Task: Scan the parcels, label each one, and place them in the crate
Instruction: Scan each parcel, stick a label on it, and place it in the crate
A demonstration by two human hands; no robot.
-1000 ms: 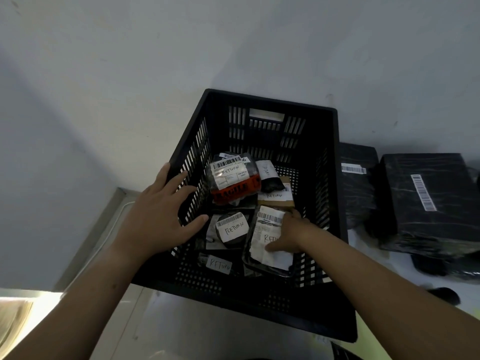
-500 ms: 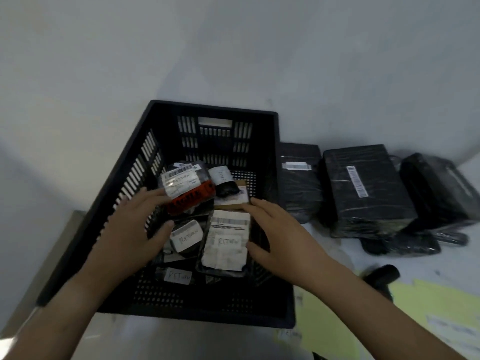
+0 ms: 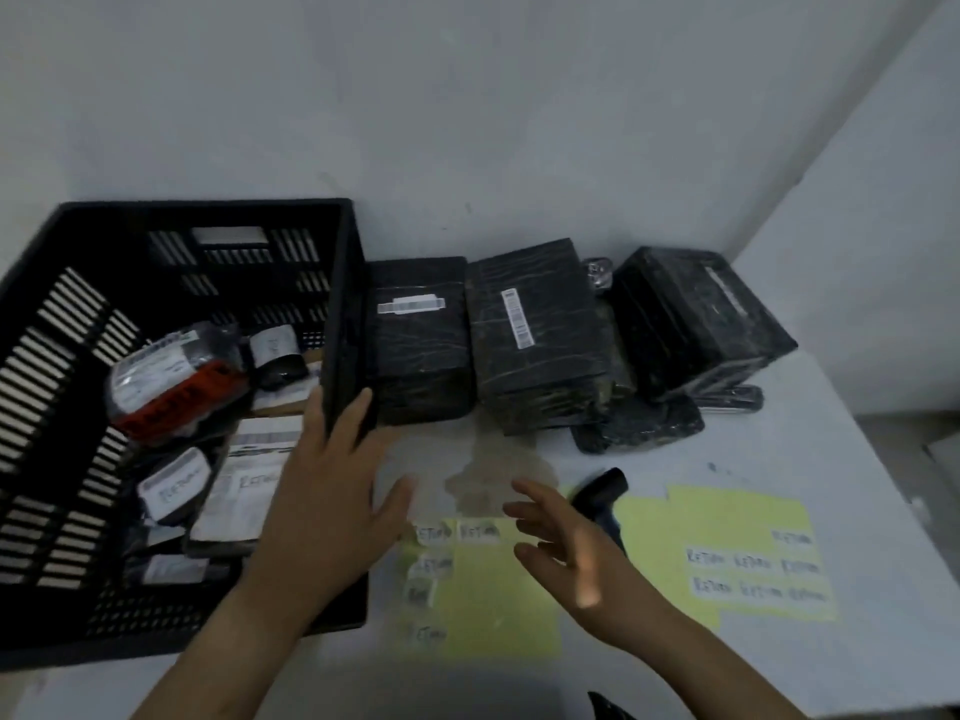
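White table [image 3: 779, 449] fills the right of the frame. At left stands the black crate [image 3: 52, 356], with labelled packets [image 3: 244, 491] lying inside. Three wrapped parcels [image 3: 535, 335] sit in a row at centre, just right of the crate, none in hand. Yellow label sheets [image 3: 727, 537] lie lower right. The left hand [image 3: 332, 501] is spread and empty at the crate's right rim. The right hand [image 3: 566, 548], fingers loosely apart, holds nothing beside the scanner [image 3: 597, 496]. A hasty reach could knock the scanner, and the glossy wrap may slip.
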